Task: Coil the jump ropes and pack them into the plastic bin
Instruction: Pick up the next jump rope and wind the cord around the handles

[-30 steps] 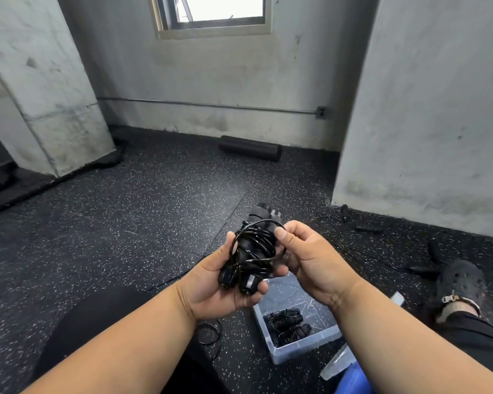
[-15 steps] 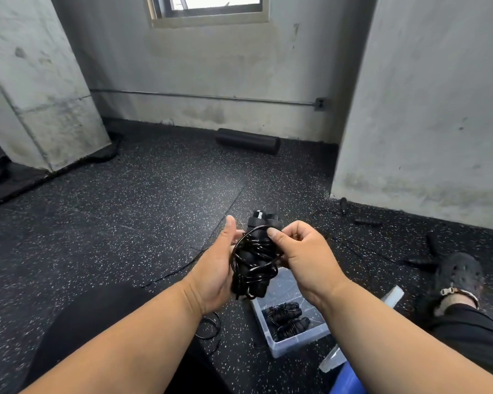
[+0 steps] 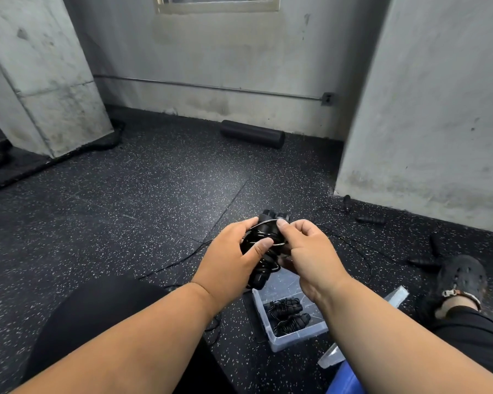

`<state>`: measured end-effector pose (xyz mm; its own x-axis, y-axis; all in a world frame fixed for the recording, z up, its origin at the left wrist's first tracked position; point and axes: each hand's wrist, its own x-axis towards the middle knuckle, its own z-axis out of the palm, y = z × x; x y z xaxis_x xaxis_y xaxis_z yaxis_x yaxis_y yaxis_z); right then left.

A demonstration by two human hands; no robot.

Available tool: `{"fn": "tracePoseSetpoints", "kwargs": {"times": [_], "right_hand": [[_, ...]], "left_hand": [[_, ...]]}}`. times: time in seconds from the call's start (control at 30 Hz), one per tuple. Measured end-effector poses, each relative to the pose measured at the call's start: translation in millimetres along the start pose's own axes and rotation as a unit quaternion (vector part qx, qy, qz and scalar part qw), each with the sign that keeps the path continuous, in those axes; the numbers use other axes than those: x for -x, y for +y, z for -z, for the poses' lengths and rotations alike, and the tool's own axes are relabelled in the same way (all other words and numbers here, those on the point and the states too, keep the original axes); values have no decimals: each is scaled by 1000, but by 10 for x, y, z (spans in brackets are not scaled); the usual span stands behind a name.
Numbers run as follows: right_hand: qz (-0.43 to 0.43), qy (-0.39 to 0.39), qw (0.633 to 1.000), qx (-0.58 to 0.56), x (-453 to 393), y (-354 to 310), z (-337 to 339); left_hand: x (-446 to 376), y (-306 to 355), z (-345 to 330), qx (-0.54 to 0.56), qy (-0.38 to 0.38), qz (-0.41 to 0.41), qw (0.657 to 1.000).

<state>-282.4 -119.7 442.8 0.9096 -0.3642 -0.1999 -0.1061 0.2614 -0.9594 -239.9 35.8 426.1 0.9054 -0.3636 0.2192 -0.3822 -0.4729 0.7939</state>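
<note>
Head view, lower middle of the frame: the coiled jump rope (image 3: 264,248) is held above the plastic bin (image 3: 293,338). It looks light, its thin cord springy and likely to unwind, so grip across handles and loops together. The left hand (image 3: 231,261) wraps the bundle; the right hand (image 3: 308,251) pinches a loop, fingers (image 3: 282,223) curled.

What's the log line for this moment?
left hand grips coiled rope | right hand pinches cord loop | bin holds two bundles | loose ropes on floor
</note>
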Motion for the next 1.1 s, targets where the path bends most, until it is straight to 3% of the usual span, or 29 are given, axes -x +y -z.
{"fn": "tracePoseSetpoints", "kwargs": {"times": [0.17,0.37,0.53,0.73,0.83,1.0,1.1], "right_hand": [[34,-95,992,74,86,-37,32],[90,-70,963,245,80,12,89],[68,-77,950,296,14,32,149],[46,-75,940,330,58,150,163],[27,-85,942,322,88,169,149],[26,-96,931,351,119,148,152],[22,-105,923,369,120,159,182]], "left_hand": [[-5,-27,-1,66,36,53,996],[4,-33,-45,155,41,110,981],[51,63,-19,178,38,119,976],[90,29,-46,92,37,98,990],[75,37,-48,-9,47,0,999],[82,5,-32,10,6,-2,1000],[66,24,-27,95,-32,29,995]]}}
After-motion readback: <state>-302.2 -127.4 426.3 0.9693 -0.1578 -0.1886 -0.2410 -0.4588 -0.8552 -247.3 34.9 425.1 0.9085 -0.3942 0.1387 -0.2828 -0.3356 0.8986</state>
